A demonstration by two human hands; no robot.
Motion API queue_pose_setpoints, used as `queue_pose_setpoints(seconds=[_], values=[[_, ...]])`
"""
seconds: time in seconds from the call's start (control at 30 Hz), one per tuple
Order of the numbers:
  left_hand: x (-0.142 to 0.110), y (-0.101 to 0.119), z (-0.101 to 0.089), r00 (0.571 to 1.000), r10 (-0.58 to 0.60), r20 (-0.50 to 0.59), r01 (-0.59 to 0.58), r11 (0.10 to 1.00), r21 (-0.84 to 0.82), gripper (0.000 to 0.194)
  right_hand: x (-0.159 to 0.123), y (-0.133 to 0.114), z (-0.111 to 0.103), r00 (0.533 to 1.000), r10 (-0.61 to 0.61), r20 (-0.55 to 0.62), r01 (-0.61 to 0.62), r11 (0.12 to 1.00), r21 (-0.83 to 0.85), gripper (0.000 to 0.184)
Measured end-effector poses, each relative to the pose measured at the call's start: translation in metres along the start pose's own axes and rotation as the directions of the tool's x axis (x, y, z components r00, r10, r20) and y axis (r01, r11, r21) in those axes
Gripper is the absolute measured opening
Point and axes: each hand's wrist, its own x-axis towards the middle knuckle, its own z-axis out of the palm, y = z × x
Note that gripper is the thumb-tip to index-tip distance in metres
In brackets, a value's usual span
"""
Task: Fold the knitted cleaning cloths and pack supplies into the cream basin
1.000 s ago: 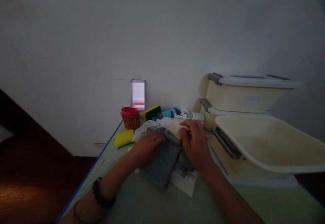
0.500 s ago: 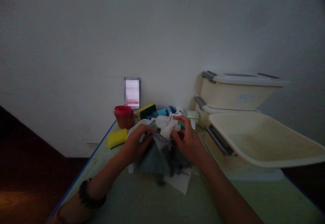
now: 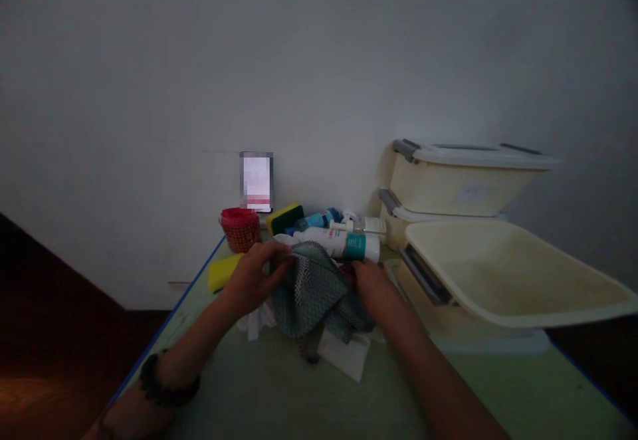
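Note:
A grey-green mesh drawstring bag (image 3: 312, 294) with a dark checked trim lies crumpled in front of me, its cord hanging at the bottom. My left hand (image 3: 256, 277) pinches the bag's upper left edge. At the bag's right side, my right hand (image 3: 371, 287) is closed with curled fingers. Something dark reddish shows by its shaded fingertips, and I cannot make out what they hold. Just behind the bag lies a white bottle (image 3: 323, 240) with a teal band. White cloth or paper (image 3: 256, 320) sticks out below my left hand, and a white sheet (image 3: 343, 355) lies under the bag.
To the left are a yellow sponge (image 3: 222, 272) and a red woven basket (image 3: 242, 234). Another sponge (image 3: 285, 219), a blue bottle (image 3: 319, 219) and a clear bottle (image 3: 371, 226) line the back. Cream bins (image 3: 463, 187) and a tilted open tub (image 3: 508, 274) fill the right.
The white bundle between my hands above the bag has gone from there, uncovering the white bottle. My right hand has moved down to the bag's right side. The bag's top is now spread wider.

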Motion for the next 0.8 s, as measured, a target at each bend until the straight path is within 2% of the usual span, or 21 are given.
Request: queue_pose_setpoints(seconds=[0.07, 0.13, 0.2, 0.27, 0.3, 0.37, 0.43, 0.5, 0.57, 0.67, 0.8], values=[[0.011, 0.003, -0.009, 0.99, 0.022, 0.138, -0.021, 1.0, -0.006, 0.016, 0.0, 0.0, 0.003, 1.0, 0.029, -0.009, -0.029, 1.0, 0.001, 0.028], [0.027, 0.01, -0.021, 0.952, 0.032, 0.304, -0.012, 0.998, -0.069, 0.018, 0.001, 0.0, 0.004, 0.999, 0.042, -0.028, -0.042, 0.999, 0.018, 0.027], [0.045, 0.022, -0.035, 0.934, 0.044, 0.354, -0.002, 0.993, -0.12, 0.015, 0.003, -0.001, 0.002, 0.997, 0.044, -0.071, -0.04, 0.998, 0.051, 0.023], [0.06, 0.034, -0.046, 0.95, 0.029, 0.312, 0.045, 0.973, -0.227, 0.015, 0.006, -0.004, -0.003, 0.989, 0.047, -0.138, -0.033, 0.994, 0.1, 0.016], [0.066, 0.04, -0.05, 0.961, -0.028, 0.274, 0.112, 0.949, -0.295, 0.016, 0.007, -0.005, -0.006, 0.983, 0.052, -0.179, -0.029, 0.991, 0.13, 0.013], [0.073, 0.047, -0.054, 0.984, -0.133, 0.121, 0.177, 0.842, -0.509, 0.018, 0.008, -0.008, -0.014, 0.963, 0.067, -0.261, -0.015, 0.981, 0.195, 0.016], [0.075, 0.051, -0.054, 0.972, -0.234, -0.001, 0.171, 0.714, -0.679, 0.016, 0.007, -0.011, -0.02, 0.943, 0.085, -0.323, -0.001, 0.968, 0.251, 0.024], [0.074, 0.054, -0.053, 0.965, -0.26, -0.025, 0.168, 0.691, -0.703, 0.015, 0.004, -0.014, -0.024, 0.922, 0.099, -0.375, 0.034, 0.942, 0.333, 0.029], [0.071, 0.057, -0.053, 0.978, -0.21, 0.011, 0.173, 0.769, -0.615, 0.017, 0.001, -0.016, -0.025, 0.896, 0.106, -0.431, 0.129, 0.867, 0.481, 0.028], [0.068, 0.061, -0.059, 0.992, -0.108, 0.064, 0.126, 0.868, -0.481, 0.022, 0.005, -0.02, -0.026, 0.839, 0.157, -0.521, 0.296, 0.671, 0.679, 0.023], [0.069, 0.045, -0.059, 0.98, -0.031, 0.198, 0.092, 0.947, -0.307, 0.02, 0.026, -0.025, -0.037, 0.81, 0.217, -0.544, 0.43, 0.41, 0.804, 0.019]])
